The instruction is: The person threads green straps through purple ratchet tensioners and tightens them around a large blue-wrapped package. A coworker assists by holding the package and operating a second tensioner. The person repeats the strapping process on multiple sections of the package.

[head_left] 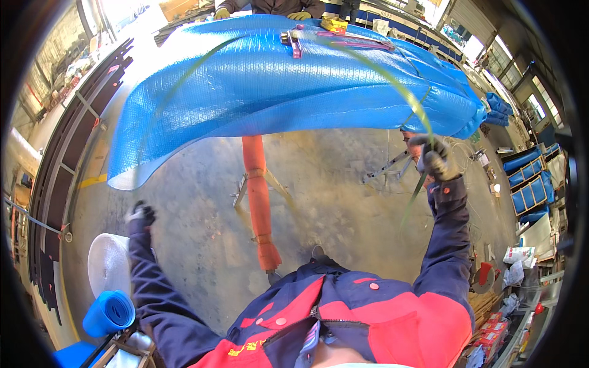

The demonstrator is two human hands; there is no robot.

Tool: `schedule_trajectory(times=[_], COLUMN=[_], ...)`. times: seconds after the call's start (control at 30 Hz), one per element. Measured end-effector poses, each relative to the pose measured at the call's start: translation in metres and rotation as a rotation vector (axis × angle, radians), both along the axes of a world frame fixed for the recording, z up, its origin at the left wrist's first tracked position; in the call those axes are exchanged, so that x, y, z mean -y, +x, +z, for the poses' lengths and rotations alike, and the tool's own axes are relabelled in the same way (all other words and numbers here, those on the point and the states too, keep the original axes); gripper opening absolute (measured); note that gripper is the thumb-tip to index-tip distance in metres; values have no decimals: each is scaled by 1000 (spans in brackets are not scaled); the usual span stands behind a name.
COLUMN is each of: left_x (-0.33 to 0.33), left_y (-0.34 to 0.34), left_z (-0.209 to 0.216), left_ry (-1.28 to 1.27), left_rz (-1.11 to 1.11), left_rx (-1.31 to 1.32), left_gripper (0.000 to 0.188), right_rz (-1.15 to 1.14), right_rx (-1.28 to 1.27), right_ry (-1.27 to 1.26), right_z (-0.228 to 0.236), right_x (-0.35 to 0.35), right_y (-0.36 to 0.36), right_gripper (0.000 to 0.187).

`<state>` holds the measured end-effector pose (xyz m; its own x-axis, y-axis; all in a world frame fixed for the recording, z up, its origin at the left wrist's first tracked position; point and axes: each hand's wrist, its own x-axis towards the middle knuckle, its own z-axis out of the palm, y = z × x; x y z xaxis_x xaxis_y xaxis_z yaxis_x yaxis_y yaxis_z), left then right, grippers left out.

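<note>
A large bundle wrapped in blue bubble sheeting [245, 92] lies across supports in front of me. My right hand [438, 159], in a dark and pale work glove, is closed around a green packing strap [399, 86] near the bundle's right front edge. From that hand the strap arcs up over the bundle's top, and a loose tail hangs below. Lower left, my left hand [141, 213] in a dark glove is held out apart from the bundle; blur hides its fingers. A faint, blurred length of strap curves down the bundle's left side towards it. A purple strapping tool [295, 43] rests on top.
An orange-wrapped beam [256, 196] runs beneath the bundle. Across from me stands a person with yellow gloves [299, 16]. A bubble-wrap roll [109, 264] and a blue foam roll [110, 313] are at my left. Dark profiles [58, 184] stretch along the left; blue-wrapped packs [531, 187] are at right.
</note>
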<state>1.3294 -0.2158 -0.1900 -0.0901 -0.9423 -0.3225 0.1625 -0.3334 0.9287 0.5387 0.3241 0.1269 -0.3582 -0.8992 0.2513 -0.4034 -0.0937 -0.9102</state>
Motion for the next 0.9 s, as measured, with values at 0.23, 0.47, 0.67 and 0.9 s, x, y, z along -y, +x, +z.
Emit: schedule_trajectory(times=[0.23,0.47,0.67,0.9], left_x=[-129,-131,-111,17], left_y=[-324,-521,-685,-887], left_z=[82,242,334,359], left_ry=[-75,-283,-356,-413], left_rz=[-287,-408,-570,-537], left_rx=[-62,-5,-167,47], left_gripper=[31,39,37,33], right_rz=[-147,-90,-339,-389], right_rx=[172,223,224,174], right_ry=[-487,-705,-749,-697], right_z=[67,59,31,9], right_x=[8,-18,-9,45], right_y=[-54,-193,-259,-308], right_gripper=[49,47,48,45])
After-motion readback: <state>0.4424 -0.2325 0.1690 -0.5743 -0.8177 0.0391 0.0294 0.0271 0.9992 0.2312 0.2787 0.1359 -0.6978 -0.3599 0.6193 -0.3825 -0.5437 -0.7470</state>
